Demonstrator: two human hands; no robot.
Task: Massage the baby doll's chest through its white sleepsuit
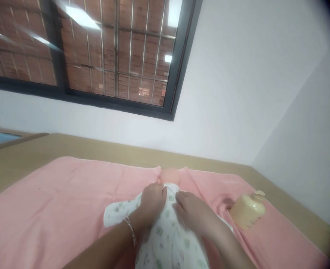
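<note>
A doll lies on its back on a pink blanket (75,194), its smooth, skin-coloured head (170,175) pointing away from me. It wears a white baby garment (167,239) with small green prints, and one sleeve stretches out to the left. My left hand (153,200), with a bracelet on the wrist, is closed on the cloth at the left side of the collar. At the collar's right side, my right hand (194,213) has its fingers bent onto the cloth; they are slightly blurred. Most of the right sleeve is hidden behind my right forearm.
A pale yellow bottle (247,211) with a pump-like top stands tilted in view on the blanket at the right. The wooden tabletop (120,149) meets a white wall below a barred window (114,52). Something blue (2,138) shows at the far left.
</note>
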